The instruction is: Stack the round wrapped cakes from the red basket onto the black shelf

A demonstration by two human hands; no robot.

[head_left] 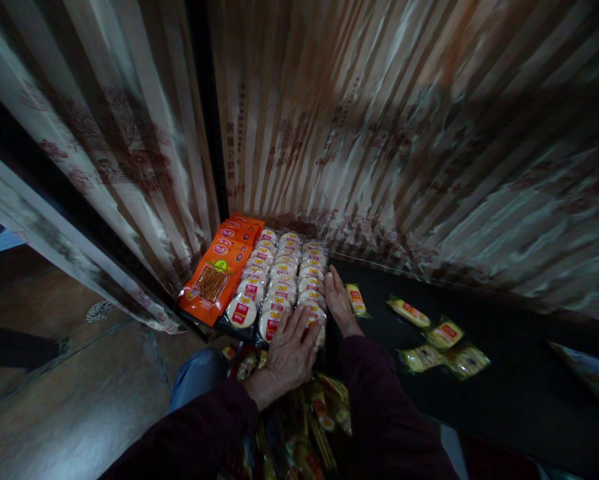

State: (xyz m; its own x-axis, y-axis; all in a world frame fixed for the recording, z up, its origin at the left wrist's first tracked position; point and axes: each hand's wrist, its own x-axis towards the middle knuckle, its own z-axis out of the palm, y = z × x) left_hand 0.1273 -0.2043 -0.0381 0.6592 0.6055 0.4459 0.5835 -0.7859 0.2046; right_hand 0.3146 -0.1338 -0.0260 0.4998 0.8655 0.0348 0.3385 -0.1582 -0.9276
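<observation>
Three rows of round white wrapped crackers (282, 279) with red labels overlap one another on a black shelf (509, 420). My left hand (292, 350) lies with fingers stretched over the near end of the middle and right rows. Flat against the right row's side rests my right hand (338, 301), its fingers extended. Left of the rows, several orange snack packets (218, 273) with a clear window overlap in a stack. To the right of my right hand is a small yellow wrapped snack (356, 300).
More small yellow wrapped snacks (444, 333) lie loose farther right on the shelf. Below my arms are many wrapped snacks (324, 407). Pleated printed curtain (299, 133) hangs behind, beside a dark upright post (212, 100). A blue-trousered knee (196, 377) shows at the shelf's front.
</observation>
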